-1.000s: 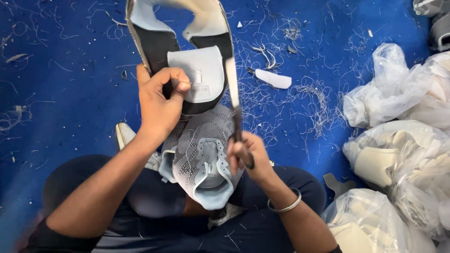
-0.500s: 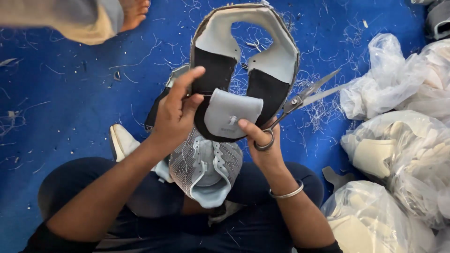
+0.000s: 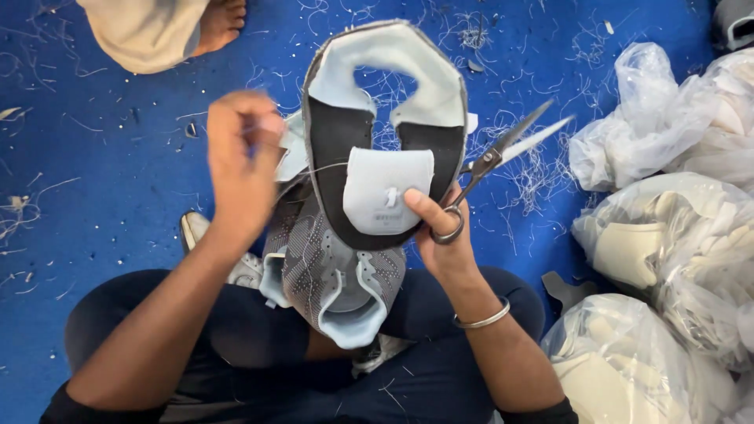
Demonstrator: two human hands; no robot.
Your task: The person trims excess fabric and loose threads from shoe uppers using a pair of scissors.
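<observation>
Shoe upper (image 3: 385,133), flat and unlasted, was held up over the person's lap: pale grey collar piece curving at the top, black lining panels down both sides, a light blue-grey tongue (image 3: 386,191) in the middle with a small label on it, too small to read. Right hand (image 3: 444,235) gripped the upper's lower right edge, thumb pressed on the tongue. Same hand had a finger through one ring of the scissors (image 3: 491,161), blades parted and pointing up-right, away from the upper. Metal bangle (image 3: 481,319) on that wrist. Left hand (image 3: 239,161) was raised just left of the upper, blurred, fingers pinched together; a thin thread (image 3: 314,170) ran from it toward the upper. Whether it gripped the thread, I could not tell for certain.

Second upper (image 3: 338,275), grey knit with light blue trim, lay on the lap beneath the held one. Part of a white shoe piece (image 3: 196,228) showed beside the left forearm.

Packages: three or more clear plastic bags (image 3: 667,243) stacked along the right edge, holding cream and white shoe parts; no readable labels.

Floor (image 3: 94,173) was bright blue, strewn with pale thread clippings. Another person's bare foot (image 3: 220,23) and beige trouser leg at top left.
</observation>
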